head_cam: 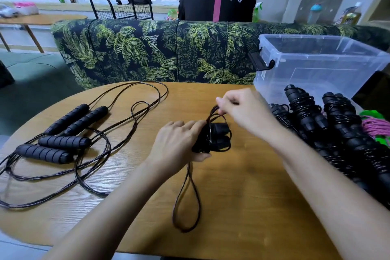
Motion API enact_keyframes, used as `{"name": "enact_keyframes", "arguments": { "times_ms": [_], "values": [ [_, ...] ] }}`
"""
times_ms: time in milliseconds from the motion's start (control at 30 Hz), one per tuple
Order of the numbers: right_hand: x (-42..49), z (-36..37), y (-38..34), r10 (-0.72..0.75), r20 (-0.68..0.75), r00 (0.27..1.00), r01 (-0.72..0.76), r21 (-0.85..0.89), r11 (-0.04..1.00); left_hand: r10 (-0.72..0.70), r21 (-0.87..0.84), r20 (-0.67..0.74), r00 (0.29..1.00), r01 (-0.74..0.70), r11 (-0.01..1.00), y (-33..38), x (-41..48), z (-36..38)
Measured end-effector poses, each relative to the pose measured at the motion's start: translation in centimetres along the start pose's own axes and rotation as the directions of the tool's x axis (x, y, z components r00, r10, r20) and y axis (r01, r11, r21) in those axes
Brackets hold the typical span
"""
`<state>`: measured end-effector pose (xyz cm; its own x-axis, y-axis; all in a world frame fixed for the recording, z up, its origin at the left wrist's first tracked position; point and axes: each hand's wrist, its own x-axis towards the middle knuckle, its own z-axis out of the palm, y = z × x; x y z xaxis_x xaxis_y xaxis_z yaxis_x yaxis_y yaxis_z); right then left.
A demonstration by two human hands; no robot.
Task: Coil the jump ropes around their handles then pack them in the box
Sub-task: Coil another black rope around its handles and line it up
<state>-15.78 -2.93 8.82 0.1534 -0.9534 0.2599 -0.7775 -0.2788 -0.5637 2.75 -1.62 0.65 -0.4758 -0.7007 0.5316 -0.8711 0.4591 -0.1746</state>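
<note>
Centre frame: left hand [179,141] grips the paired black foam jump-rope handles [219,133], fingers [190,126] curled round them. Right hand [242,110] just above pinches thin black rope [186,202] strands. The rope's loop trails to lower centre on the round wooden surface [242,186]. Clear plastic box [316,65] sits upper right, with black coiled ropes [306,116] just below it.

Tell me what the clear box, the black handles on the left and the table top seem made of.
Box: clear glossy plastic, since what lies behind shows through its walls. Handles: matt black foam or soft rubber, probably; ribbed in rings, no shine. Table top: wood grain under a smooth sheen; solid wood or laminate, I cannot tell.
</note>
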Motion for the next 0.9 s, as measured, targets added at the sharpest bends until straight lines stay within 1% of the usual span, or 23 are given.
{"name": "enact_keyframes", "arguments": {
  "times_ms": [33,100,200,267,333,467,533,600,667,733,767,833,900],
  "values": [
    [-1.2,0.3,-0.2,-0.024,-0.048,0.999,0.021,-0.064,0.998,-0.05,-0.01,0.011,0.999,0.051,0.999,-0.3,0.0,-0.1],
    [-3.0,0.7,0.2,-0.048,-0.1,0.994,0.038,-0.097,0.995,-0.125,-0.016,0.04,0.991,0.125,0.992,-0.7,-0.3,-0.4],
    [-5.0,1.8,1.1,-0.086,-0.088,0.992,0.078,-0.09,0.993,-0.169,0.012,0.088,0.982,0.169,0.986,-0.5,-0.2,-1.1],
    [-6.3,2.9,1.2,-0.103,-0.077,0.992,0.097,-0.071,0.993,-0.215,-0.051,0.16,0.963,0.226,0.973,-0.2,0.0,-1.6],
    [-7.3,3.7,1.5,-0.1,-0.089,0.991,0.097,-0.037,0.995,-0.262,-0.132,0.189,0.946,0.289,0.948,-0.2,0.3,-2.0],
    [-7.6,4.4,2.5,-0.03,-0.074,0.997,0.035,0.064,0.997,-0.327,-0.28,0.171,0.93,0.364,0.889,-0.4,0.6,-2.2],
    [-7.5,4.7,2.6,0.004,-0.058,0.998,0.003,0.13,0.992,-0.339,-0.403,0.176,0.924,0.382,0.832,-0.7,0.7,-2.0],
    [-7.3,4.8,2.8,0.02,-0.04,0.999,-0.011,0.21,0.978,-0.352,-0.485,0.175,0.919,0.392,0.782,-1.1,0.9,-1.7],
    [-7.0,4.9,2.6,0.05,0.002,0.999,-0.047,0.355,0.934,-0.343,-0.557,0.184,0.921,0.385,0.736,-1.5,1.0,-1.3],
    [-7.0,5.1,2.2,0.075,0.066,0.995,-0.098,0.51,0.854,-0.352,-0.639,0.19,0.916,0.388,0.665,-1.8,1.0,-1.0],
    [-7.1,5.4,2.1,0.086,0.086,0.993,-0.12,0.558,0.821,-0.361,-0.663,0.191,0.913,0.391,0.638,-1.9,1.0,-1.1],
    [-7.2,6.1,1.9,0.136,0.087,0.987,-0.16,0.606,0.779,-0.355,-0.699,0.203,0.913,0.389,0.601,-1.8,1.2,-1.5],
    [-6.9,6.5,1.9,0.198,0.059,0.978,-0.192,0.616,0.764,-0.319,-0.748,0.241,0.916,0.385,0.541,-1.6,1.4,-1.9]
  ]
}}
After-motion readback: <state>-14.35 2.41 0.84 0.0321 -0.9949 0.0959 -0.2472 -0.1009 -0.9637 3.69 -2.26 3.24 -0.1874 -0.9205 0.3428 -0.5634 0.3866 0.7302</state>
